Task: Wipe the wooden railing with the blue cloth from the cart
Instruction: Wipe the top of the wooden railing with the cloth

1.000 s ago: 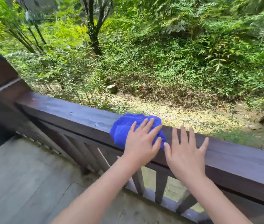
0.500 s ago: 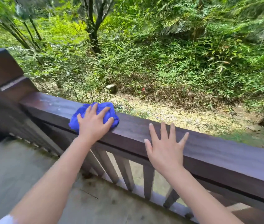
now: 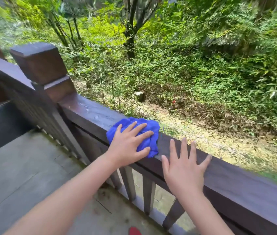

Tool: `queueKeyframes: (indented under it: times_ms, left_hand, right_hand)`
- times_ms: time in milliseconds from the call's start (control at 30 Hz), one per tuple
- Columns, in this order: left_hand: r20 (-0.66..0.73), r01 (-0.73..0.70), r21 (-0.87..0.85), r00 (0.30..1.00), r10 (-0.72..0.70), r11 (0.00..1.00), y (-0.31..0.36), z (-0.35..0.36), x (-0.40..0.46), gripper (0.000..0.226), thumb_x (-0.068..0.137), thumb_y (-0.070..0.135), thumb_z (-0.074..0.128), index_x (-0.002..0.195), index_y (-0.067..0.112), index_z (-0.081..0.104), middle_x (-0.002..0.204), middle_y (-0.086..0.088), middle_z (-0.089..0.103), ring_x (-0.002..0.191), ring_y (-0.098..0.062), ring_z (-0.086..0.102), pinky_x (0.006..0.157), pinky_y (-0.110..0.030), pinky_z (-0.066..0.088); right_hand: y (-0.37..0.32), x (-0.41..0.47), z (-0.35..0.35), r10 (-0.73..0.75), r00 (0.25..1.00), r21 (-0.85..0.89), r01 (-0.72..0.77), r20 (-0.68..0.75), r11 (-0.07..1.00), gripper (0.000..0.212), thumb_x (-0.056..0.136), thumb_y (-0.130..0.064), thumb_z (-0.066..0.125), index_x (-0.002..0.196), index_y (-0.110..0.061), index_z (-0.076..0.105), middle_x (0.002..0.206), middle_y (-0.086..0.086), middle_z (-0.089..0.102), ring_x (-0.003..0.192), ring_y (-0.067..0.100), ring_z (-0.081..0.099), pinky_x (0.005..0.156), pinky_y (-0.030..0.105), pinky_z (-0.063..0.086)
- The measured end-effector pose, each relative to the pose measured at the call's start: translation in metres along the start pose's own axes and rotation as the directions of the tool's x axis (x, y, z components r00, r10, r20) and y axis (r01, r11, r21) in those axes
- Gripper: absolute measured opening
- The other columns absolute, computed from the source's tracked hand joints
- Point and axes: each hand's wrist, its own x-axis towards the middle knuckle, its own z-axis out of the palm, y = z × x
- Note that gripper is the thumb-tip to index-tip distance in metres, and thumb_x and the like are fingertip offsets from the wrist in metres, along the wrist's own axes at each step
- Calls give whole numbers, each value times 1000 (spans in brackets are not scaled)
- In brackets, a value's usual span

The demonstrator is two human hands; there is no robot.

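The dark wooden railing [image 3: 236, 180] runs from a corner post at the left down to the right edge. A crumpled blue cloth [image 3: 149, 131] lies on its flat top, a little right of the post. My left hand [image 3: 129, 145] presses flat on the cloth with fingers spread over it. My right hand [image 3: 183, 168] rests palm down on the bare rail just right of the cloth, fingers apart, holding nothing. Several water drops sit on the rail between the cloth and the post.
A square-capped corner post [image 3: 41, 65] stands at the left, with a second rail [image 3: 1, 68] running off behind it. Balusters [image 3: 148, 194] drop below the rail to a grey stone floor [image 3: 24, 175]. Beyond the rail lies a leafy slope with trees. A red thing [image 3: 134, 231] shows at the bottom edge.
My left hand slid the cloth left along the rail toward the post, then back a little to the right. My right hand stayed flat on the rail beside it. The view swung left.
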Motion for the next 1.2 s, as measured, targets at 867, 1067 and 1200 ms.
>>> queueKeyframes:
  times_ms: [867,1067,1200]
  left_hand:
    - [92,-80,125,993,69,989,-200,-25,37,55,80,56,28,134,50,30,154,13,22,144,-17,12,109,-64,-8]
    - [58,180,137,980,-190,974,-271,-30,53,60,76,64,21,134,51,28,157,6,12,145,-17,4,111,-63,2]
    - [-1,372,118,927,-374,921,-294,-29,61,51,86,53,39,136,42,33,157,-3,15,144,-23,11,112,-49,19]
  right_hand:
    - [-149,93,-1,-159,985,50,155,73,987,64,82,-43,24,126,-8,55,128,22,57,119,36,54,92,68,41]
    - [-186,112,14,-217,972,55,213,87,976,62,92,-45,14,146,-16,7,155,19,10,144,32,7,110,65,4]
    - [-198,116,15,-206,975,63,201,82,977,62,94,-45,18,146,-16,0,157,17,3,144,30,0,110,64,-2]
